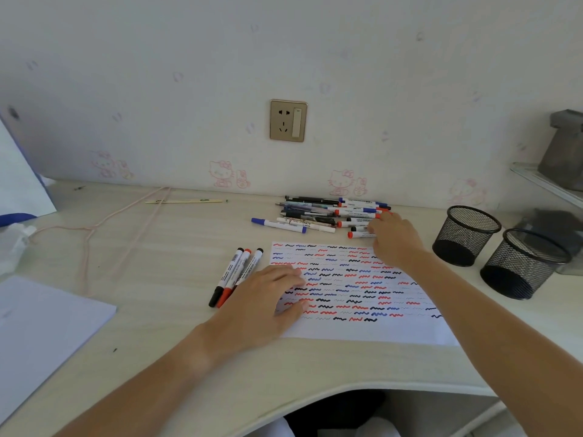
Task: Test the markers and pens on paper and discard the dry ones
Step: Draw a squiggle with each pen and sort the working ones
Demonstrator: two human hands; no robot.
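Three capped markers [236, 276] are lying just left of the scribbled paper [353, 291] on the tabletop [164, 247]. The left hand [265, 305] is pressing flat, fingers straight, on the paper's left edge. Beyond the paper's far edge, the pile of pens and markers [321, 212] is resting — the right hand [394, 238] is reaching into its right end, grip unclear. Right of the paper, two mesh cups [501, 250] are standing.

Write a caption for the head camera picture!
Left hand steadies scribbled paper; right hand reaches into pen pile.

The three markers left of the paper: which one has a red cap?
The middle marker. Its cap and end plug are red; the left marker and the right marker beside it have black ends.
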